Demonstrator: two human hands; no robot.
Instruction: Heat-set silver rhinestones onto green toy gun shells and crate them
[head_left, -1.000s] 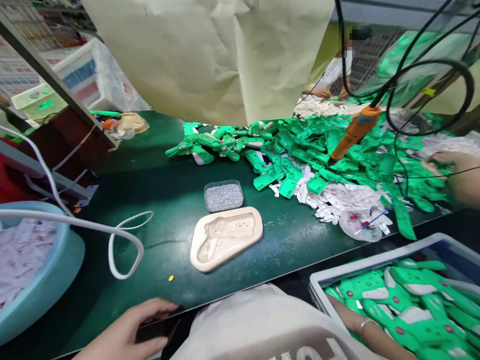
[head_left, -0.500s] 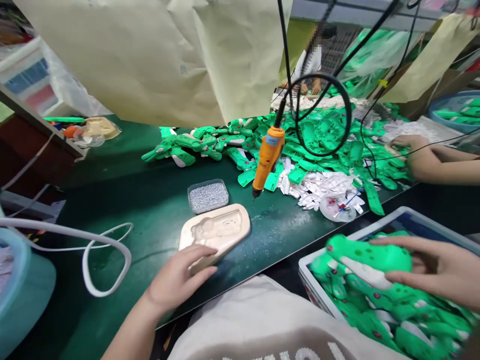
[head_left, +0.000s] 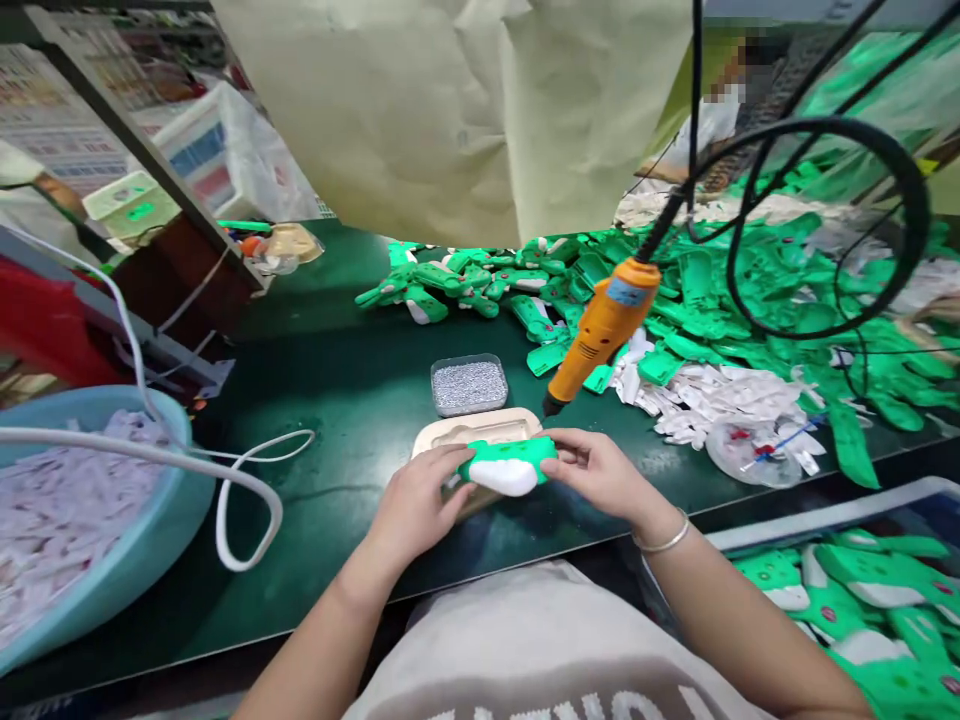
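A green plastic toy piece with a white belly is held between my two hands. My left hand grips its left end, fingers on top and thumb below. At the other end, my right hand pinches it with thumb and fingers. Directly beneath and behind the toy lies a cream holding block with a shaped hollow, partly covered by the toy and my left hand. An orange electric screwdriver hangs on a black cable, its tip just above the block's right end.
A clear tray of small metal screws stands behind the block. Green shells and white parts are heaped at right. A crate of green toys is at lower right; a blue tub and white cable are at left.
My right hand has brought a green toy from the crate to above the block. My left hand has moved off the block onto the toy. The view has turned left.
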